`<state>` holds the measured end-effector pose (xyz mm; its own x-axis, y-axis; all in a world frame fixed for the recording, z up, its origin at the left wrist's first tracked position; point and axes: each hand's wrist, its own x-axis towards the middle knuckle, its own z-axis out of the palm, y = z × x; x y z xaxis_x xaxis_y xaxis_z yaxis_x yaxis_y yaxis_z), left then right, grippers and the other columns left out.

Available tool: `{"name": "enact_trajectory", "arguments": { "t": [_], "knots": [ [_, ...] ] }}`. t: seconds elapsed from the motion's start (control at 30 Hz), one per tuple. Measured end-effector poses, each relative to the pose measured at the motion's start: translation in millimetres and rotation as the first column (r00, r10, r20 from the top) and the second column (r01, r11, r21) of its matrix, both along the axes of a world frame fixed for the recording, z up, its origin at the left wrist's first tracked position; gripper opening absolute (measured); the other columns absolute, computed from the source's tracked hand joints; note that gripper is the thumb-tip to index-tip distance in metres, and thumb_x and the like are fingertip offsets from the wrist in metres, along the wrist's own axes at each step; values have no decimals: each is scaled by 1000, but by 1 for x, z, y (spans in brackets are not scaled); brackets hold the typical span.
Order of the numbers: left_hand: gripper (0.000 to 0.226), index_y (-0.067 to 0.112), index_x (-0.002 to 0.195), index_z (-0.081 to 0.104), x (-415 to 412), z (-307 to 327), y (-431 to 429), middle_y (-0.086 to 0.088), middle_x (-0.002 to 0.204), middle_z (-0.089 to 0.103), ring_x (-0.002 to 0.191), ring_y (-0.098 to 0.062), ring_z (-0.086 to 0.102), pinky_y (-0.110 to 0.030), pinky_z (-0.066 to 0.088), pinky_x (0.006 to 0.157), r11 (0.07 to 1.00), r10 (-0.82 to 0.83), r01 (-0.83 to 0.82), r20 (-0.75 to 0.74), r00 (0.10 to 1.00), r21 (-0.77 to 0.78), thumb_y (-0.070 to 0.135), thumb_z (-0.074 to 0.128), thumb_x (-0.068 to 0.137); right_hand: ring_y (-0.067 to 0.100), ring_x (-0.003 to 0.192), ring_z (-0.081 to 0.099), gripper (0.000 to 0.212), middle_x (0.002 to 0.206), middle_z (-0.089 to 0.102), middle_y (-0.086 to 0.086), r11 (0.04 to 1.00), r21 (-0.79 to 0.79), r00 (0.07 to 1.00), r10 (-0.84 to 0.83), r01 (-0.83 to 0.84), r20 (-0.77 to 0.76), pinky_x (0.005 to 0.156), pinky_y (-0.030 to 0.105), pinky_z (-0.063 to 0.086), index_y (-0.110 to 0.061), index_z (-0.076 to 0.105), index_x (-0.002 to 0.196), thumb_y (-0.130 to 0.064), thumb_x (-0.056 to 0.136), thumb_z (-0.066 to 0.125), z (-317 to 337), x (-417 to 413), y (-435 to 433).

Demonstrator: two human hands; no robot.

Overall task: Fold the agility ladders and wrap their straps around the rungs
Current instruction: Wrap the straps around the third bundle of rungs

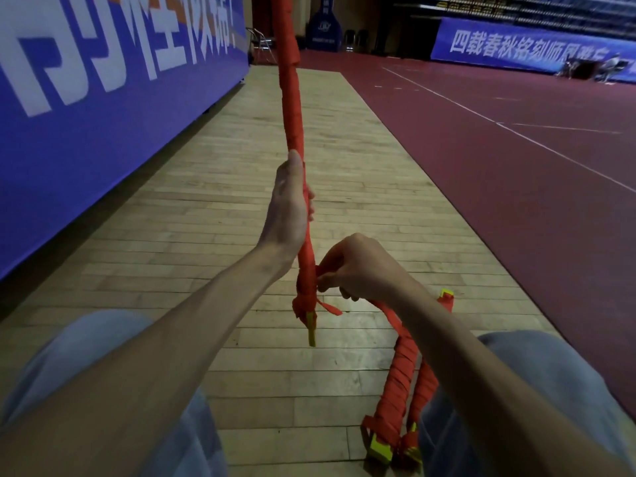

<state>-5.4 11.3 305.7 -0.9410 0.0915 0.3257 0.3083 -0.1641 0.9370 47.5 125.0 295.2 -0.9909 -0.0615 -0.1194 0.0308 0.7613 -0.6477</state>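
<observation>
A folded agility ladder (292,98), a long bundle of yellow rungs wound in red strap, stands nearly upright in front of me. My left hand (288,208) grips it around the middle. My right hand (354,268) pinches the loose red strap end (328,306) at the bundle's lower part, where yellow rung tips (311,330) stick out. Two more wrapped ladder bundles (395,383) lie on the wooden floor by my right knee, partly hidden by my right forearm.
I sit on a wooden floor strip (192,208). A blue banner wall (86,98) runs along the left. A dark red court (516,149) with white lines lies to the right. A folding chair (260,41) stands far back. My knees in light jeans frame the bottom.
</observation>
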Motion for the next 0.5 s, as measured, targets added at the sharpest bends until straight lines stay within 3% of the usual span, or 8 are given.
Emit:
{"name": "enact_trajectory", "arguments": {
  "t": [0.2,0.37,0.5],
  "knots": [
    [39,15,130,46,-3,3,-2,3,91,49,84,-10,50,-28,44,78,996,-53,43,127,990,79,40,48,101,-4,35,52,15,62,63,-4,998,-4,998,-59,59,7,41,11,40,-6,74,101,-12,87,72,4,2,1],
    [30,17,107,45,-8,0,-5,5,89,56,75,-10,59,-36,56,74,988,118,-124,-71,990,-92,26,69,91,0,36,53,11,57,65,-7,996,-10,996,-86,86,-10,40,15,42,-10,71,80,-14,90,69,4,3,1],
    [26,12,107,39,-5,-4,-2,-2,94,57,73,-18,70,-37,60,62,999,28,-28,-3,1000,-19,9,61,95,-1,36,51,15,68,73,-2,997,-52,998,-59,58,-7,39,15,40,-6,73,84,-16,92,67,6,4,1]
  ]
}}
